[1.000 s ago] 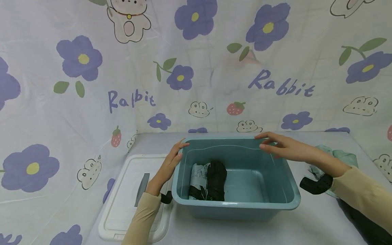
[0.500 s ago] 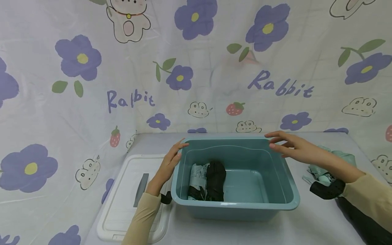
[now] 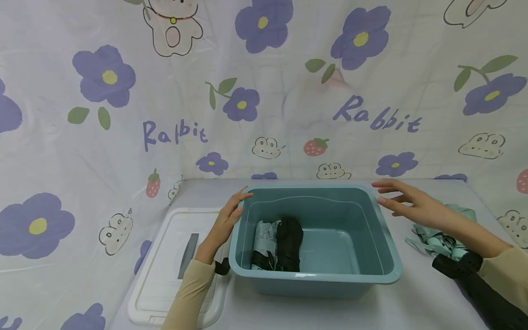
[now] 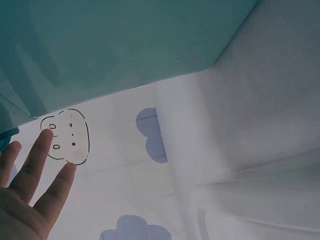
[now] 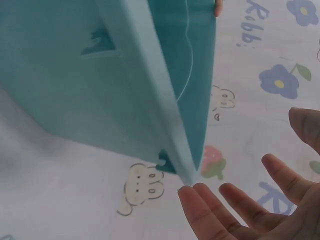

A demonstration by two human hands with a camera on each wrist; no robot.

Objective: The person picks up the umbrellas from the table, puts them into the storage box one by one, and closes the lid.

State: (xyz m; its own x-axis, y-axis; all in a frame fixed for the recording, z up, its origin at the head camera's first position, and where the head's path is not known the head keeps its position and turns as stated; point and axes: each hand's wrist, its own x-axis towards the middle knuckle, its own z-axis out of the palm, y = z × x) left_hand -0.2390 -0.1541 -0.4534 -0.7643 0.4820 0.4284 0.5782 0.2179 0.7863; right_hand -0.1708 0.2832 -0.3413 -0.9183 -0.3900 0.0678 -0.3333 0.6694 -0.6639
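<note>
A blue-green plastic storage bin (image 3: 326,277) stands on the table. Rolled up at its left end lie a light grey-blue bundle (image 3: 266,236) with black at its near end and a black bundle (image 3: 289,245), side by side. My left hand (image 3: 220,224) rests at the bin's far left corner, fingertips at the rim and fingers spread in the left wrist view. Just outside the far right corner is my right hand (image 3: 408,201), its fingers extended and holding nothing. The right wrist view shows those fingers (image 5: 200,210) close by the rim's corner.
A white lid (image 3: 165,288) with a grey handle (image 3: 188,255) lies flat left of the bin. Crumpled pale green cloth (image 3: 433,240) and a dark cloth-like item (image 3: 482,293) lie at the right, partly behind my right arm. A printed curtain (image 3: 288,105) hangs behind the table.
My right hand has moved right, from over the bin's far rim to just outside its right corner. The left hand keeps its place at the rim; the bundles lie as before.
</note>
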